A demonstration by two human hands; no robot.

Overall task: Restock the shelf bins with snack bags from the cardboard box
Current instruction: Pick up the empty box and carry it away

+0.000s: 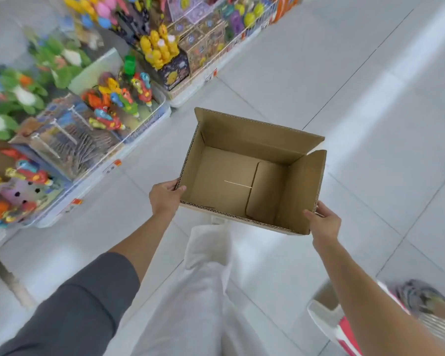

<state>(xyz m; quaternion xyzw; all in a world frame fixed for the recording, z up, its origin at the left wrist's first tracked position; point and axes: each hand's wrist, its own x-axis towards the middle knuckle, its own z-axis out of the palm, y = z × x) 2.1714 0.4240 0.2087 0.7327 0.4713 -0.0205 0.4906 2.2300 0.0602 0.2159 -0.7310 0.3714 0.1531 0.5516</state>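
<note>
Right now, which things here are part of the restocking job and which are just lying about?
Job: cardboard box, empty, gripped by left hand and right hand; shelf bins.
Lying about: blurred basket at lower right.

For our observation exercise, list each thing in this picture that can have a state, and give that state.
cardboard box: open at the top, nothing inside, held at both near corners.
left hand: grips the box's near left corner, thumb inside.
right hand: grips the box's near right corner.
shelf bins: stocked with colourful items.
</note>
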